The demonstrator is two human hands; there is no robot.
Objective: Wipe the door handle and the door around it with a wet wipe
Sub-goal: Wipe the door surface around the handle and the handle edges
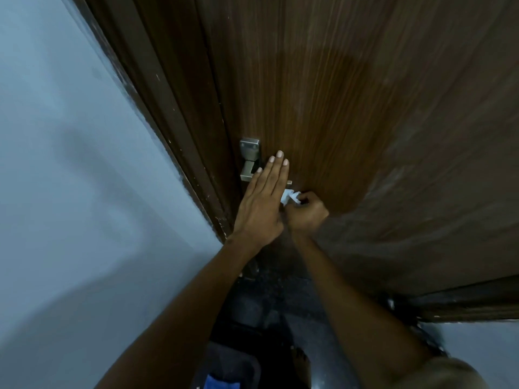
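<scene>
Your right hand [306, 213] is curling its fingers around a crumpled white wet wipe [289, 197], pinching it just below the free end of the door handle [248, 171]. The wipe is bunching up between your fingertips, and whether it is touching the lever itself is hard to tell, since your other hand is covering that spot.

Your left hand [262, 204] is lying flat with its fingers straight and held together, pointing up the door [323, 94] and covering most of the lever. It is gripping nothing; whether the palm is pressing on the lever or hovering over it cannot be told. The two hands are touching or nearly touching at the heel of your left palm.

The handle is showing as brushed silver metal, with a square plate at the top and the lever running rightward beneath your left fingers. No brand mark or writing is readable on it, on the wipe, or anywhere on the door.

The door is showing dark brown wood grain, with a darker patch above and right of the handle. A dark door frame [174, 113] is running along its left edge, meeting a pale blue-grey wall [70, 164]. Below your forearms, a dark bin [224, 366] with something blue inside is sitting on the floor.
</scene>
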